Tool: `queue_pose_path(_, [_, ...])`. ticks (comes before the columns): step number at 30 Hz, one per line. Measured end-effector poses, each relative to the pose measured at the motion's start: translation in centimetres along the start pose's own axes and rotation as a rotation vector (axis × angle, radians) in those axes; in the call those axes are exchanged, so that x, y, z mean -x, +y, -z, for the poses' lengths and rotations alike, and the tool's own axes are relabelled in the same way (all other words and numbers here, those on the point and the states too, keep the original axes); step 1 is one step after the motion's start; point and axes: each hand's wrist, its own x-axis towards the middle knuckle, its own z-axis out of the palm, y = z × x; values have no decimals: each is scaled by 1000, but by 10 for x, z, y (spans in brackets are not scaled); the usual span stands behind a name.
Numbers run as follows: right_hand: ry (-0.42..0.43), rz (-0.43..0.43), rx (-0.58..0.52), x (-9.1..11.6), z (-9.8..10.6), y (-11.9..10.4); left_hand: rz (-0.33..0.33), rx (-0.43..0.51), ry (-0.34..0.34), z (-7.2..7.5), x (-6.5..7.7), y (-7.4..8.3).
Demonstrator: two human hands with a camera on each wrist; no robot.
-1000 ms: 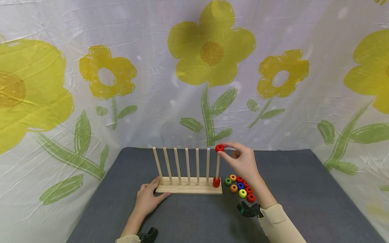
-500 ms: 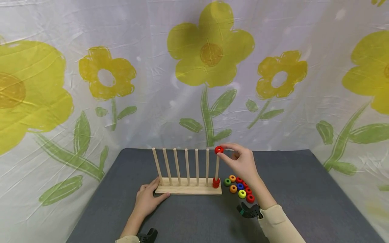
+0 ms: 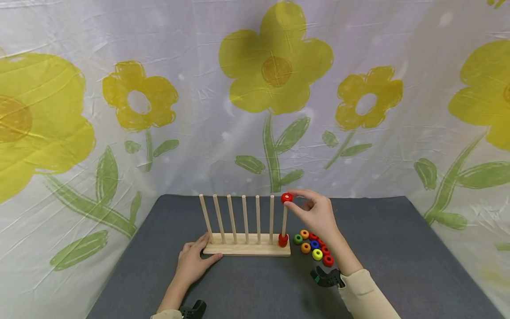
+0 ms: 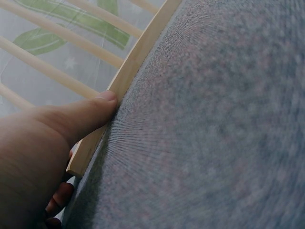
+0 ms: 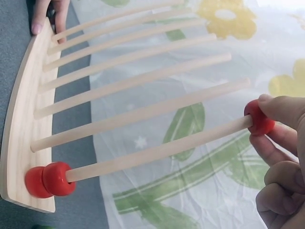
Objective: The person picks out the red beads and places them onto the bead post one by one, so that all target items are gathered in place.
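Note:
My right hand (image 3: 317,213) pinches a red bead (image 5: 259,118) between thumb and fingers at the top of the rightmost peg. The peg's tip shows in the bead's hole in the head view. Two more red beads (image 5: 50,180) sit stacked at the foot of that peg. The wooden peg rack (image 3: 247,250) has a flat base and a row of several upright pegs, the others bare. At its left end my left hand (image 3: 193,262) holds the base, thumb (image 4: 90,114) against the front edge and fingers round the end.
Right of the rack, several loose beads lie on the dark grey table (image 3: 247,288), among them a green bead (image 3: 298,239), a blue bead (image 3: 314,244) and a yellow bead (image 3: 317,254). A flower-printed curtain (image 3: 199,133) hangs behind the table.
My right hand has lowered the red bead slightly, and the peg's tip now shows through its hole. The left hand stays on the base.

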Motion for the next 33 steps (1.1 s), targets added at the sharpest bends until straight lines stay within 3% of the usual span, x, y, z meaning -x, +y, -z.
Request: queue_pose_path(33, [-29, -2, -44, 2, 0, 3, 14, 0, 4, -1, 1, 0])
